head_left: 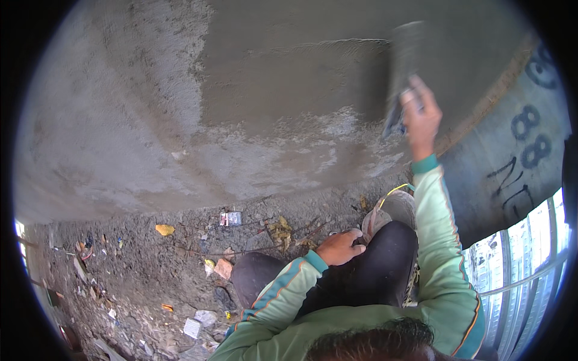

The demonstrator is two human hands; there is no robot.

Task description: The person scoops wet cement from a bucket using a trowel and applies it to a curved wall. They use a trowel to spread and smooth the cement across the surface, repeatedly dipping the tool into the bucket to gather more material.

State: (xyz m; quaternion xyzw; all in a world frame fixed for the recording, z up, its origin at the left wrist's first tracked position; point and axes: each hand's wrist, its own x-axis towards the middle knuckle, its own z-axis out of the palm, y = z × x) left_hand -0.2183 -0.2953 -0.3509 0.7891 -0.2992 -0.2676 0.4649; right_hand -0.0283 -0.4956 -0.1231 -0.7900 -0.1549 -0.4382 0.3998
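The right hand's [422, 117] fingers [426, 90] were closed around the grip of a flat trowel [406, 54], bent over it, though motion blur and the hand itself hid most of the grip. The trowel stood lengthwise up and down in the view, in front of the darker, smooth plaster patch [289, 84] on the grey wall [120, 114]; whether its whole face touched the plaster could not be told. The right arm [436, 222] reached far forward, nearly straight, its teal cuff just below the wrist.

The left hand [338, 248] gripped nothing visible. Its fingers were loosely curled, the thumb a little apart from them, and it lay low between the person's knees, beside the right knee [394, 256]; contact there was hard to judge. The left arm [280, 292] was bent, its forearm slanting forward and inward.

Just ahead of that knee, near the left fingertips, stood a bucket [399, 206] with a yellow handle [391, 194], partly hidden. Rubble and litter covered the ground [141, 265] below the wall.
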